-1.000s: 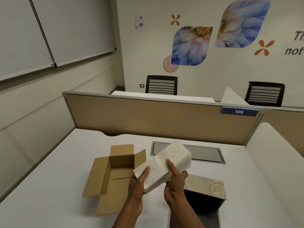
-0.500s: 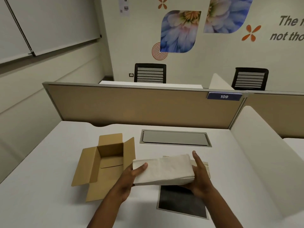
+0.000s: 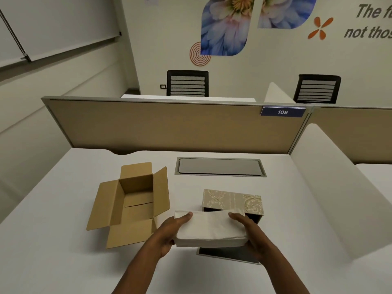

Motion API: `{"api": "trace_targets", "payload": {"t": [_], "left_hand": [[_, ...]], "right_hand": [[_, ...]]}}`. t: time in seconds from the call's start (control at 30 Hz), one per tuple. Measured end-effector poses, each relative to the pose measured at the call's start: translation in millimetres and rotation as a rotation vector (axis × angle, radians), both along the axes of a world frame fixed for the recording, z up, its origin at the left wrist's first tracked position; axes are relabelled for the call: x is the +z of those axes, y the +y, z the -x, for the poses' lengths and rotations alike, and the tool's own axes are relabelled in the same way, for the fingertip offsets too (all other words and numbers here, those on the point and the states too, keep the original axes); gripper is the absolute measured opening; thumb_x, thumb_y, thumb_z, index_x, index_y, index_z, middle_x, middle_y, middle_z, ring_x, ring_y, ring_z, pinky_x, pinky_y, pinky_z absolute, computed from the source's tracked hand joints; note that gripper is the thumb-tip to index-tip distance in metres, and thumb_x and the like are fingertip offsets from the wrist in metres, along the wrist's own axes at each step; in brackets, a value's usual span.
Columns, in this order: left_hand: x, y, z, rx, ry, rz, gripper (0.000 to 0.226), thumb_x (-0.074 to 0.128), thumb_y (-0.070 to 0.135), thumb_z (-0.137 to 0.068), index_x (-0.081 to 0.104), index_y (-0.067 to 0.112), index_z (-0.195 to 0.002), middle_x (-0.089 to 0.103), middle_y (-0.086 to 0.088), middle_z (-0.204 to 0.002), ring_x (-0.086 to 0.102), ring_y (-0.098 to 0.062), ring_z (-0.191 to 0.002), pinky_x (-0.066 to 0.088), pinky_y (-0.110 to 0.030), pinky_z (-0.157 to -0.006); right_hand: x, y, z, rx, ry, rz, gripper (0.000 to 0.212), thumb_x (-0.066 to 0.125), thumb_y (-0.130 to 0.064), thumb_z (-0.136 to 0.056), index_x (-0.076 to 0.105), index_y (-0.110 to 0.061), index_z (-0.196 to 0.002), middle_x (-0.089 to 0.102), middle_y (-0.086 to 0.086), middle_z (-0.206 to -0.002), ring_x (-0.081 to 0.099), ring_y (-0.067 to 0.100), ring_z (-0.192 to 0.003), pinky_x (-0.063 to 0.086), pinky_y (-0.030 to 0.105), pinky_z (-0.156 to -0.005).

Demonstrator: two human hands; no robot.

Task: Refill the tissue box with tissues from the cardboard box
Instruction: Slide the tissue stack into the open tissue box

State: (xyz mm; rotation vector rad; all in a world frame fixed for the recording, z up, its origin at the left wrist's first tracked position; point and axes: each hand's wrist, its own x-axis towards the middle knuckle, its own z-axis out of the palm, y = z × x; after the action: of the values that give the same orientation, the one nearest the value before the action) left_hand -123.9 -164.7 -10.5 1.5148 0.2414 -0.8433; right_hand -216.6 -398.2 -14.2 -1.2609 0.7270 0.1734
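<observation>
**Tissue stack held over a white desk, between open carton and patterned box**

A person grips a thick stack of white tissues point(image 3: 210, 229) from both ends above a white desk point(image 3: 297, 209). The left hand point(image 3: 169, 236) clamps the stack's left end, thumb lying along the top and fingers curled beneath; the right hand point(image 3: 252, 236) clamps the right end the same way, thumb on top near the far corner. The stack lies roughly level and long-side-on to the camera.

Just beyond it stands the tissue box point(image 3: 232, 203), its beige ornamental cover tilted up and a dark interior showing below; the stack's far edge overlaps the box's near side in the view, and whether they touch cannot be told. A dark flat panel point(image 3: 229, 254) rests on the desk under the stack's near edge.

To the left sits the cardboard box point(image 3: 131, 204), all flaps spread, no tissues visible inside. Farther back, a grey hatch point(image 3: 220, 167) is set into the desk before a tan partition point(image 3: 169, 128) bearing a blue "109" tag point(image 3: 282, 112).
</observation>
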Motion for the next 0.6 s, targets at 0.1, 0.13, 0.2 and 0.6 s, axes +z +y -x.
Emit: {"api": "trace_targets", "payload": {"t": [0.1,0.13,0.2,0.6], "left_hand": [[-19,-3,6,-0.021,0.026,-0.048,0.034,0.07,0.039,-0.09,0.062,0.017,-0.113,0.07,-0.009,-0.11,0.064,-0.026,-0.101,0.055,-0.039,-0.083],[-26,-7,8,-0.032,0.032,-0.063,0.036,0.071,0.04,-0.089,0.06,0.017,-0.115,0.069,-0.008,-0.112,0.064,-0.026,-0.103,0.055,-0.039,-0.083],[-38,-14,15,-0.049,0.032,-0.085,0.035,0.071,0.039,-0.089,0.059,0.017,-0.114,0.069,-0.007,-0.112,0.064,-0.026,-0.103,0.055,-0.039,-0.085],[-67,-71,22,-0.099,-0.107,-0.182,0.014,0.075,0.033,-0.087,0.065,0.027,-0.095,0.071,0.004,-0.102,0.065,-0.011,-0.092,0.05,-0.028,-0.076]], "right_hand": [[-21,-7,17,-0.018,0.057,-0.026,0.053,0.078,-0.038,-0.08,0.065,-0.019,-0.127,0.075,0.014,-0.114,0.068,0.037,-0.11,0.06,0.047,-0.089],[-27,-8,23,-0.027,0.075,-0.017,0.055,0.08,-0.04,-0.077,0.066,-0.02,-0.126,0.076,0.014,-0.114,0.068,0.036,-0.11,0.058,0.05,-0.093],[-40,-11,31,-0.059,0.102,0.0,0.06,0.08,-0.043,-0.071,0.066,-0.021,-0.125,0.075,0.012,-0.115,0.068,0.035,-0.111,0.055,0.05,-0.097],[-87,-44,35,-0.195,0.181,-0.01,0.051,0.073,-0.05,-0.087,0.064,-0.016,-0.125,0.074,0.011,-0.116,0.068,0.033,-0.11,0.055,0.044,-0.091]]}}
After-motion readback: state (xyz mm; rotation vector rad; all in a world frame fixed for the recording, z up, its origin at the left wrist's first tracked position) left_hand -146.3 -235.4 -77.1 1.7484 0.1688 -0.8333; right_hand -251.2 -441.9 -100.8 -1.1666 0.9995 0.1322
